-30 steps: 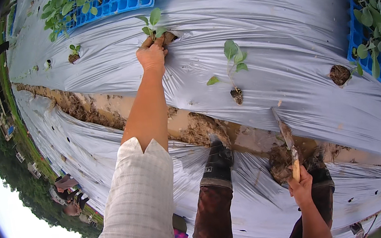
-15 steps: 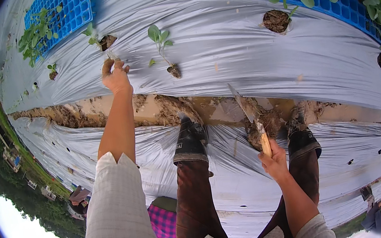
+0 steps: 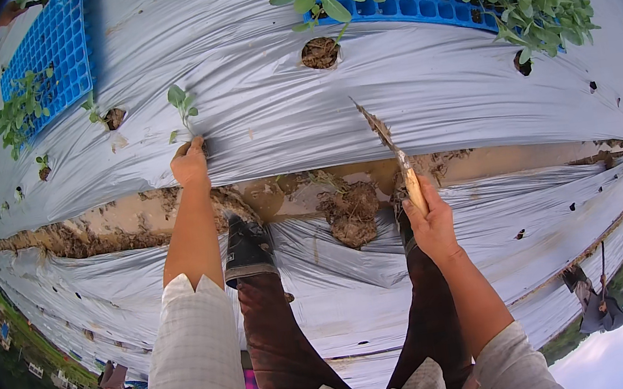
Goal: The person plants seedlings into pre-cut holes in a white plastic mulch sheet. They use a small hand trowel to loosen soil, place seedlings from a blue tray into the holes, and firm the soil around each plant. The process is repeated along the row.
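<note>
My left hand [image 3: 190,164] is closed at the base of a leafy seedling [image 3: 182,103] on the silver plastic sheet [image 3: 260,114]; its dark root plug is mostly hidden by the fingers. In my right hand [image 3: 432,219] is a narrow-bladed trowel [image 3: 379,127], gripped by its wooden handle, the muddy blade pointing up over the sheet's near edge. Beyond and between the hands, a round planting hole [image 3: 320,53] shows brown soil. Further left, another seedling [image 3: 91,108] leans beside a second hole [image 3: 114,119].
A blue seedling tray [image 3: 421,8] full of plants lies at the far right; another blue tray [image 3: 52,52], mostly bare cells, is far left. A muddy, watery furrow [image 3: 288,198] crosses at my boots [image 3: 245,245]. Other people [image 3: 602,309] are at the right edge, lower left and upper left.
My left hand has moved from near the left hole to the seedling lying on the sheet and closed on it. The view has shifted right; the trowel has come up off the furrow mud.
</note>
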